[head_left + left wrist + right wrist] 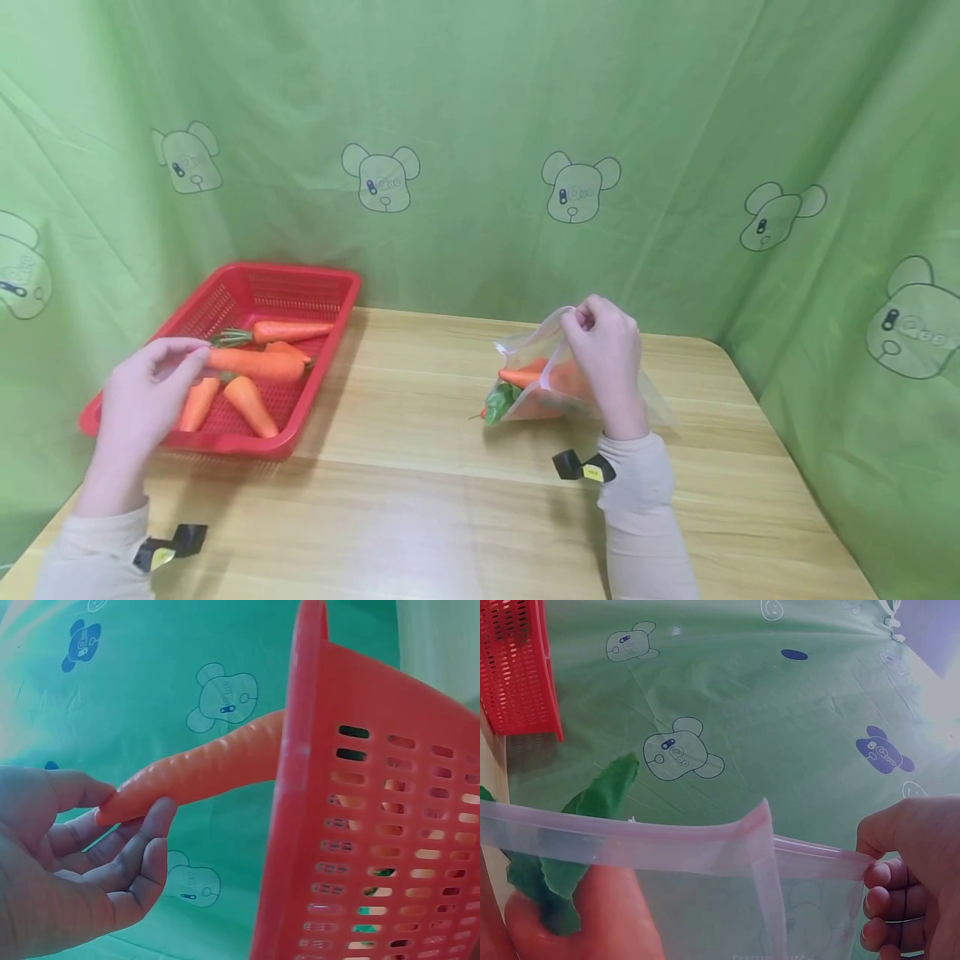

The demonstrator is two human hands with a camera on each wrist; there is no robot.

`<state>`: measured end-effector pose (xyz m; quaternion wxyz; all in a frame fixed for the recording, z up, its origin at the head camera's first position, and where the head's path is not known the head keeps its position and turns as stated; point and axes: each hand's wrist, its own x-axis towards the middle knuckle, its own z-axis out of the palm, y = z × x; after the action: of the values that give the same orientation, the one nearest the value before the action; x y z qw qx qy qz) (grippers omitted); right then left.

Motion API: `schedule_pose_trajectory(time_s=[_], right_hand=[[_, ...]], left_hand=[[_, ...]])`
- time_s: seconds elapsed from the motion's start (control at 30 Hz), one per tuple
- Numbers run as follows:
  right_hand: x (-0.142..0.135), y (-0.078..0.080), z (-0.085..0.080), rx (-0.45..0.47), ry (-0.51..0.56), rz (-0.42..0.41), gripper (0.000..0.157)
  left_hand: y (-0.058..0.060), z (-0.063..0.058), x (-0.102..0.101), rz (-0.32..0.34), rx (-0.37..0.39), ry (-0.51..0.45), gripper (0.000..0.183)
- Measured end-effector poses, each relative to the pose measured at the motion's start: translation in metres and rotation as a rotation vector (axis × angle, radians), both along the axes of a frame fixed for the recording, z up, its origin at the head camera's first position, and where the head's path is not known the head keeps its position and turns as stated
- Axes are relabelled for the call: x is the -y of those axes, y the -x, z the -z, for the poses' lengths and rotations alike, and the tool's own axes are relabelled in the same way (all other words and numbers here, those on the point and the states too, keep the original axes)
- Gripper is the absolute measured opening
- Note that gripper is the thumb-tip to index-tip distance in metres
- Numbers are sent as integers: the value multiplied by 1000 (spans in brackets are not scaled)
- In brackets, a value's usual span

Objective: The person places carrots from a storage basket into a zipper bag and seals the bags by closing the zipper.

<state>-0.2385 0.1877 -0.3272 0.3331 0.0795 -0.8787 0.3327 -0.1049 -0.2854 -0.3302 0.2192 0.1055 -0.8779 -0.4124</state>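
Note:
My left hand [146, 392] pinches the tapered end of a carrot [258, 364] above the red basket [300, 417]; in the left wrist view the carrot's [202, 769] far part passes behind the basket's rim. Several more carrots [251, 406] lie inside, one with a green top. On the right, my right hand [607, 354] pinches the upper edge of a clear zip bag [705, 840] between thumb and curled fingers. Its mouth gapes toward the left. Carrots [521, 377] and green leaves [501, 402] fill it, with the leaves poking out at the opening.
A wooden table [405, 467] carries the basket at the left and the bag at the right. Green curtains [480, 92] printed with bear heads hang behind and on both sides, close to the table's edges. Each wrist wears a small black camera mount [581, 467].

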Motion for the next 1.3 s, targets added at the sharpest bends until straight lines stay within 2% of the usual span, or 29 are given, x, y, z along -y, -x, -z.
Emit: schedule_pose_trajectory(time_s=[0.1,0.23,0.4,0.6,0.8,0.97,1.1,1.3], right_hand=[[0,0,0,2,2,-1,15],[0,0,0,6,1,1,16],[0,0,0,2,-4,-1,16],[0,0,0,-4,-6,-5,16],[-1,0,1,1,-3,-3,15],[0,0,0,-7,-6,-2,16],[0,0,0,-10,-8,0,16],[0,0,-1,-18,-8,4,15]], left_hand=[[-1,-3,0,-22,-31,-35,31],[-2,-9,-1,-32,-70,-141,21],[-1,-15,-5,-22,-141,-274,19],[5,-21,-18,63,-229,-427,13],[14,-25,-32,165,-304,-494,13],[22,-27,-45,231,-306,-520,15],[29,-28,-58,263,-279,-537,20],[40,-26,-81,362,-287,-596,18]])
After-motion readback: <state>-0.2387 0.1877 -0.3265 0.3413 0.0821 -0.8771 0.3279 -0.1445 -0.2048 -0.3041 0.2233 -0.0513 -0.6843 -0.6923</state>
